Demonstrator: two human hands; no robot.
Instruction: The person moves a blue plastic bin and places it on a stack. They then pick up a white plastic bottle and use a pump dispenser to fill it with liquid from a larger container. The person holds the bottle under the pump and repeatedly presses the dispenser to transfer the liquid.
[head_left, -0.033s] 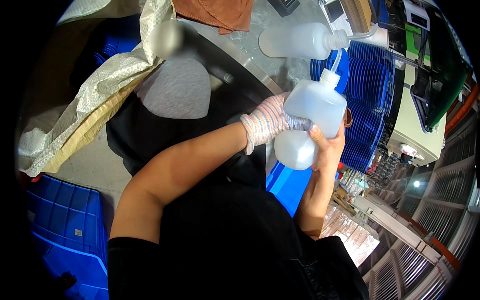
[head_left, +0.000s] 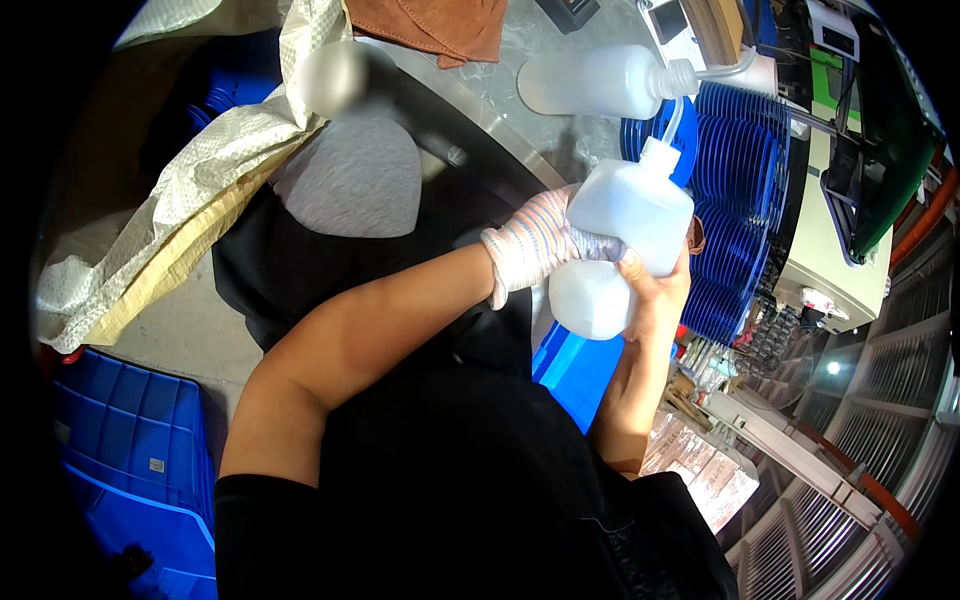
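Almost no change can be made out against the picture taken just before: the held bottle [head_left: 632,205], the hands and the things around them are seen in practically the same places. For the work in hand, this means that the bottle is still kept in a two-handed hold, with no release shown.

The bottle is held up in front of the body, near the edge of the grey desk [head_left: 475,88]. It is pale and see-through, and from its cap [head_left: 660,157] a thin tube [head_left: 673,122] is led out. The grip is clamped on the bottle from both sides. By the left hand [head_left: 545,240], covered by a striped glove, the middle is grasped, and the body is seen bulging above and below the gloved fingers. By the bare right hand [head_left: 657,293], the other side is supported, with the thumb laid close to the glove; the rest of those fingers are mostly hidden.

On the desk a second bottle [head_left: 585,80] is seen, apart from both hands. Beyond the held bottle, ribbed blue pieces [head_left: 735,180] are stacked.
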